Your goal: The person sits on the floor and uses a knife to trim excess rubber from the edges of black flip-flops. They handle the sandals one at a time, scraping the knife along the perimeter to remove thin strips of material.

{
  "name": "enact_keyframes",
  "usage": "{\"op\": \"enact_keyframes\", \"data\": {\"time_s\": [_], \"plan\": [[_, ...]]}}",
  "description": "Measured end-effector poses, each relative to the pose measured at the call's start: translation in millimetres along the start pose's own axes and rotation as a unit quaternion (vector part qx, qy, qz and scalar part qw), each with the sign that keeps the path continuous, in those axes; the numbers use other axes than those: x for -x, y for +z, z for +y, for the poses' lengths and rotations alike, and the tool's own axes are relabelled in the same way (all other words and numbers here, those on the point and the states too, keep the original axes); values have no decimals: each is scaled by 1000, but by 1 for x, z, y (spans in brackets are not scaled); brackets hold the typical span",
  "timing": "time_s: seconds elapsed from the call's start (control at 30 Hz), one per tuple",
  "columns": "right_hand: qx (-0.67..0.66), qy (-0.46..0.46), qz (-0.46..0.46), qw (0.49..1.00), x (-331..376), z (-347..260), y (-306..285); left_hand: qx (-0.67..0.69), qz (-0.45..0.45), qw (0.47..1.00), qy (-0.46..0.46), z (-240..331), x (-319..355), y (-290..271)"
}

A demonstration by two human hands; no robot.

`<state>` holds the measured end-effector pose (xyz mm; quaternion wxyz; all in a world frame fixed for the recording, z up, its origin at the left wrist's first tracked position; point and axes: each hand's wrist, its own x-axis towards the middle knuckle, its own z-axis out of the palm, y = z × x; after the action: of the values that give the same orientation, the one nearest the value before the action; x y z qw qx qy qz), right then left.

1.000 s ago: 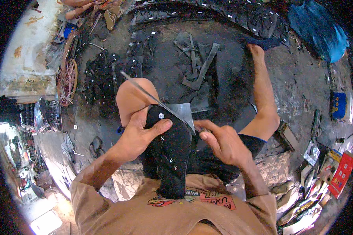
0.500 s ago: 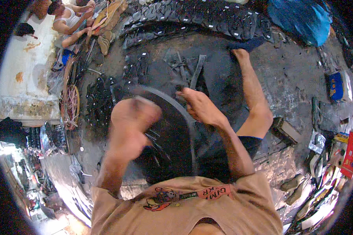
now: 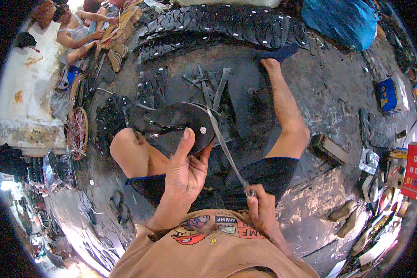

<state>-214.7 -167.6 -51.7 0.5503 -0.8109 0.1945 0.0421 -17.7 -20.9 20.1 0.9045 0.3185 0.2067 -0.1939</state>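
Note:
A black flip-flop sandal [image 3: 173, 116] with a shiny thong strap and a small round white label rests in my left hand [image 3: 187, 173]. My left thumb lies on top near the label, and the fingers go round its edge and beneath. A thin grey strip [image 3: 228, 152] runs along the sandal's far edge and hangs off it, stretched down to my right hand [image 3: 262, 206]. My right fingers are closed on the strip's lower end, beside a small round metallic thing I cannot make out. Several loose dark strips [image 3: 211, 85] lie on the ground beyond the sandal.
Rows of black sandals [image 3: 217, 23] line the far side. A blue plastic sheet [image 3: 340, 21] is at the far right, with a blue and white box [image 3: 393, 95] nearer. A wooden block [image 3: 330, 149] sits beside my right knee. Another person [image 3: 81, 30] sits at the far left.
My left hand has turned and now shows the sandal flat. My right hand has moved from beyond the sandal back toward my body, with the grey strip drawn out straight.

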Motion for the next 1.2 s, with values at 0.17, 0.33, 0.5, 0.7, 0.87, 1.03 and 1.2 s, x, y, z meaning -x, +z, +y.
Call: {"op": "enact_keyframes", "data": {"time_s": [0.17,0.33,0.5,0.7,0.87,1.03,1.2], "plan": [[62,-14,25,998,5,6,-6,-35,15,999,-16,-8,3,-19],[117,-11,-62,991,-53,-20,-31,-160,30,986,-43,-21,11,-70],[100,-52,-147,983,-89,-29,-32,-191,-16,981,-29,-16,15,-70],[47,-62,-235,969,-132,-55,-5,-229,-31,971,-57,6,17,-80],[-392,83,81,913,-158,-14,38,-575,23,818,-15,32,32,-34],[-381,70,316,866,-142,77,-90,64,-77,982,159,116,-61,-31],[-408,72,394,821,-112,35,-151,-424,27,889,170,-65,-174,-51]]}}
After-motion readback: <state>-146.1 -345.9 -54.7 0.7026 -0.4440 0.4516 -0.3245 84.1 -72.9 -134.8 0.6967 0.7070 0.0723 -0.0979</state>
